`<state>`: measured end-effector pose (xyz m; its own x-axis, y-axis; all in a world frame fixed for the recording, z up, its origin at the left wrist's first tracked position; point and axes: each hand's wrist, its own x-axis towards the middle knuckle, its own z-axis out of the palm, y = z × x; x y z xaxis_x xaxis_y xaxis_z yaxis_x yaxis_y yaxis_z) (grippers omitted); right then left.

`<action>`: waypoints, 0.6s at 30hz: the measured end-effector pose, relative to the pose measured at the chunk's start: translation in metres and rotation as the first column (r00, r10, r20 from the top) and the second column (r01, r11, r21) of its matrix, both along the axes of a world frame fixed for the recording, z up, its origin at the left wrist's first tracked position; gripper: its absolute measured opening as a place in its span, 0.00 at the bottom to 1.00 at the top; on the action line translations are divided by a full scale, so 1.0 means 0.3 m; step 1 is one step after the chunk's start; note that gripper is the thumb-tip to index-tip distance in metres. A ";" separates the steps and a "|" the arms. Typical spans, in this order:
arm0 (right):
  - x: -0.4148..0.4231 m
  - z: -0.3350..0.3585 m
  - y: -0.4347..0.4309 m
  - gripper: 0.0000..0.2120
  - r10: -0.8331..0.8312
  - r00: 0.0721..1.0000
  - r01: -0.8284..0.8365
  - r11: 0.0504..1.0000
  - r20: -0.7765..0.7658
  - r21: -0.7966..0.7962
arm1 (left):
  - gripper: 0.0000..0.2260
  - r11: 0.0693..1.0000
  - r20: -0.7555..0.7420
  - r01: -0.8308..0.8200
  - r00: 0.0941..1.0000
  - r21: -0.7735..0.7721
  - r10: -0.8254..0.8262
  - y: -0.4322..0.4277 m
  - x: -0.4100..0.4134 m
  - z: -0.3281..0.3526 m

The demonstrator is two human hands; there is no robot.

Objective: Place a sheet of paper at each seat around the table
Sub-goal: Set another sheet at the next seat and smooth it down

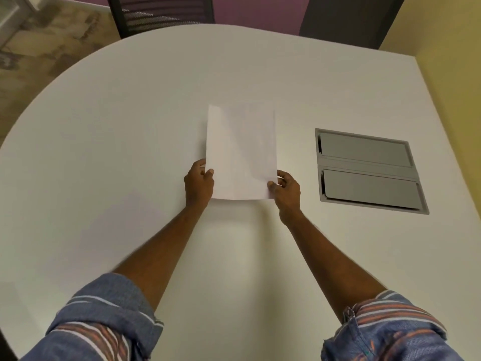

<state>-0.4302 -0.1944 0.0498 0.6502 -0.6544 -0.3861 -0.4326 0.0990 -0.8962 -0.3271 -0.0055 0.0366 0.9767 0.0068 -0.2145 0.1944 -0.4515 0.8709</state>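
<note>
Paper sheet [240, 152], white, blank, slightly curved

Top edge crops the mesh chair [158, 15] and the dark chair [348, 19]. Paper sheet [240, 152] hides both hands' fingertips underneath.

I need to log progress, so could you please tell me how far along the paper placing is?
Done: no sheet lies on the table in view. In hand: the left hand and right hand pinch one sheet of paper at its near corners. Left: the seat at the mesh chair and the others.
</note>
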 end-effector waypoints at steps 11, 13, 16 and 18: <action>-0.349 0.121 -0.084 0.18 -0.160 0.979 0.139 0.977 -0.125 -0.161 | 0.12 0.976 -0.147 0.051 0.986 -0.212 -0.084 -0.092 -0.447 0.067; -0.427 0.137 -0.120 0.19 -0.178 0.972 0.147 0.970 -0.155 -0.193 | 0.12 0.972 -0.168 0.077 0.979 -0.224 -0.116 -0.110 -0.522 0.071; -0.564 0.167 -0.191 0.19 -0.220 0.958 0.173 0.955 -0.184 -0.241 | 0.13 0.961 -0.176 0.132 0.968 -0.241 -0.177 -0.153 -0.636 0.094; -0.704 0.201 -0.240 0.19 -0.270 0.943 0.216 0.941 -0.193 -0.259 | 0.13 0.948 -0.166 0.178 0.960 -0.264 -0.226 -0.202 -0.745 0.125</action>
